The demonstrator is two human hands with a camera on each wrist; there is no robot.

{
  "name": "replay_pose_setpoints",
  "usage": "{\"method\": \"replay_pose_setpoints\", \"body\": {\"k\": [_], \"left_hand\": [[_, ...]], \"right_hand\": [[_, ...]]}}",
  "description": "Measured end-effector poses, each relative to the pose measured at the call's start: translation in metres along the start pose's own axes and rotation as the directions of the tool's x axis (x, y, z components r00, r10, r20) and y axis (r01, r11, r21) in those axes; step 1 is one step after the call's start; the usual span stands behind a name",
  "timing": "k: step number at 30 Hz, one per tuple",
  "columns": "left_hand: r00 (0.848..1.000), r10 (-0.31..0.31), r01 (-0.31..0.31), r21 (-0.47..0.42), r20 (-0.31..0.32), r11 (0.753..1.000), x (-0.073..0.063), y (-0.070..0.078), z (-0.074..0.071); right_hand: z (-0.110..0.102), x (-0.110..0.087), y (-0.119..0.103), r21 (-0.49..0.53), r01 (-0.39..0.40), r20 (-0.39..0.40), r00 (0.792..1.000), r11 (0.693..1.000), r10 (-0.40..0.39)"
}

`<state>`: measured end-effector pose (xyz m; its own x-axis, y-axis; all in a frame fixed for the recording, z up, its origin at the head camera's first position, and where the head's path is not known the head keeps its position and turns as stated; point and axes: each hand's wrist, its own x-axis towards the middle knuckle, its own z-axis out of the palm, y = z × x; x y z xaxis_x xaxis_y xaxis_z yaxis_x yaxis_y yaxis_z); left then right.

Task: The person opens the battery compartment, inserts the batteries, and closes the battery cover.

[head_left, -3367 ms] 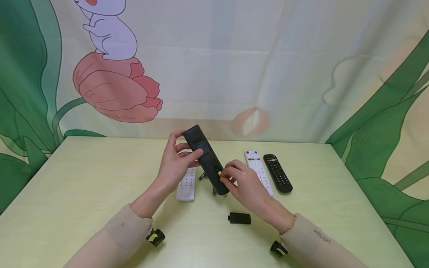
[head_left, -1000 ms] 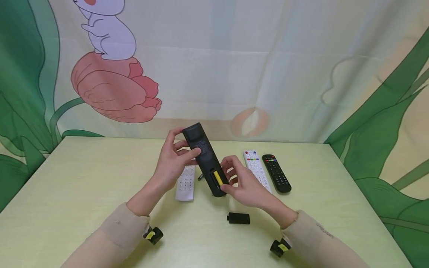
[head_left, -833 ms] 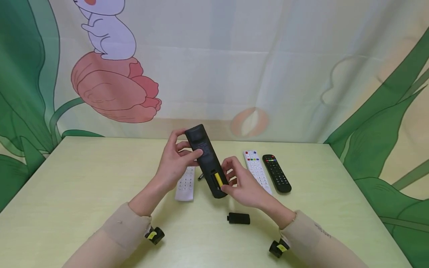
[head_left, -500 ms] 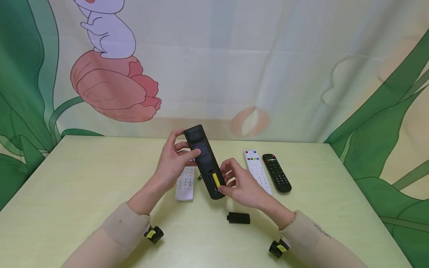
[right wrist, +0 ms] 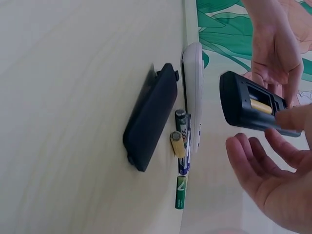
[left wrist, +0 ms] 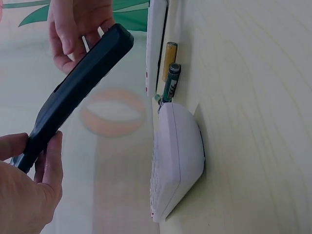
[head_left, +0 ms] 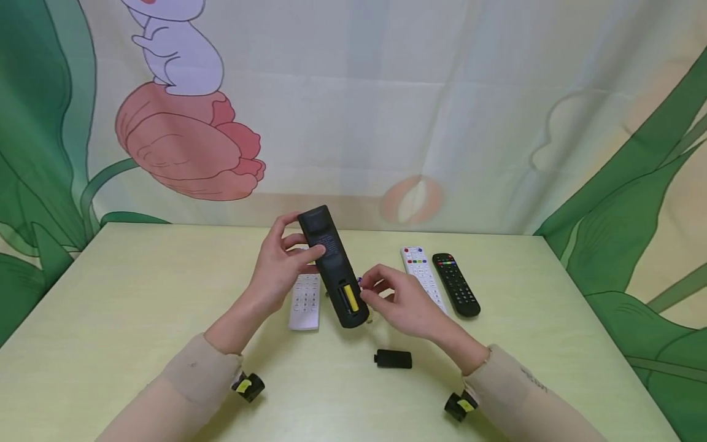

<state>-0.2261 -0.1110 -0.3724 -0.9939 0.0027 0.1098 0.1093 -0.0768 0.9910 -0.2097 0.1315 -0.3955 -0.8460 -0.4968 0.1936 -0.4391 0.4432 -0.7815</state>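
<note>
In the head view a black remote control [head_left: 331,252] is tilted in the air, its back turned up. My left hand [head_left: 276,264] grips its upper end, thumb across the back. One yellow battery [head_left: 350,298] lies in its uncovered compartment, and the slot beside it is dark. Close by the remote's right edge is my right hand [head_left: 405,304], fingers loosely bent with no object seen between them; the right wrist view shows its thumb [right wrist: 292,119] near the compartment. A black battery cover [head_left: 393,359] lies on the table below the hands.
Loose batteries, among them a yellow one [right wrist: 177,145] and a green one [right wrist: 180,192], lie beneath the held remote. A white remote [head_left: 305,304] lies left of them. Another white remote [head_left: 422,276] and a black remote [head_left: 456,285] lie to the right. A printed curtain [head_left: 475,123] hangs behind the table.
Earlier my right fingers pinched the yellow battery at the compartment, then pressed its lower end in. Now it lies in the slot and my right thumb has come off it. The remote has shifted slightly left.
</note>
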Motion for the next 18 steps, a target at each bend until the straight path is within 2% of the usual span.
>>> {"method": "replay_pose_setpoints", "body": {"k": [5,9,14,18], "left_hand": [[1.000,-0.003,0.003,0.016,-0.009,1.000,-0.001,-0.001,-0.005],[1.000,-0.006,0.006,0.006,-0.003,1.000,-0.001,-0.002,-0.007],[1.000,-0.001,0.001,0.001,0.012,1.000,-0.001,-0.002,-0.007],[1.000,-0.003,0.003,0.011,0.012,1.000,-0.002,-0.002,-0.007]], "right_hand": [[-0.003,0.002,0.004,-0.140,-0.024,-0.012,1.000,0.990,0.023],[-0.003,0.005,0.006,-0.237,-0.067,0.022,0.997,0.969,0.075],[0.001,0.011,0.007,-0.378,-0.109,0.082,0.985,0.919,0.150],[0.006,0.016,0.008,-0.448,-0.128,0.125,0.971,0.885,0.204]]}}
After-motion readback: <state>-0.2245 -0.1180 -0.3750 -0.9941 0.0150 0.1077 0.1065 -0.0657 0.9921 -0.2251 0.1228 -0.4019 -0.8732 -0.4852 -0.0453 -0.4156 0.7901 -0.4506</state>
